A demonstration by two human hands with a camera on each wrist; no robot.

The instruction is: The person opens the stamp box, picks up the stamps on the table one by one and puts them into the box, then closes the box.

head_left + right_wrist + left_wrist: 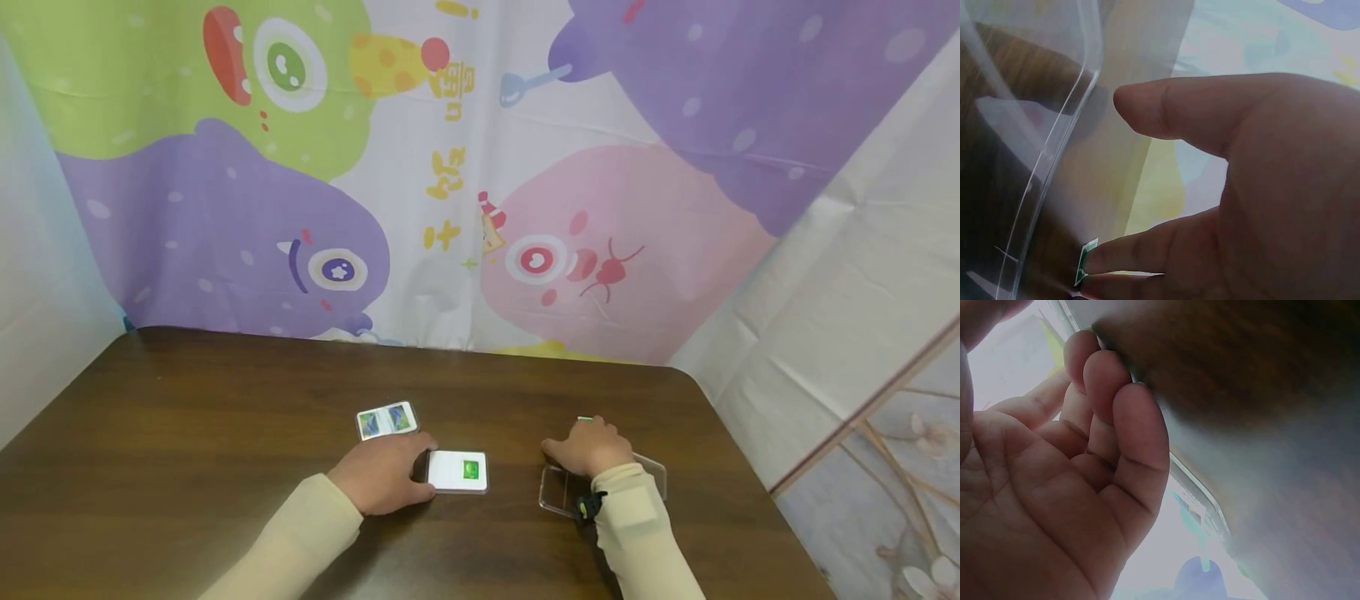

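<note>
A flat clear case of white cards (448,472), its top card bearing a small green picture, lies on the table. My left hand (384,473) holds its left end, thumb and index finger at the near and far corners. In the left wrist view the other fingers (1142,425) are curled; the case cannot be made out there. My right hand (592,448) reaches over a clear plastic tray (654,472). Its fingertips touch a small green card (1087,262) beyond the tray, and the thumb stands apart. How much of the card lies under the fingers is hidden.
Another clear case (386,419), with two blue-green pictures on white, lies just beyond my left hand. The dark wooden table (225,392) has rounded far corners. A printed cloth (435,308) with cartoon creatures hangs behind it; pale sheets stand at both sides.
</note>
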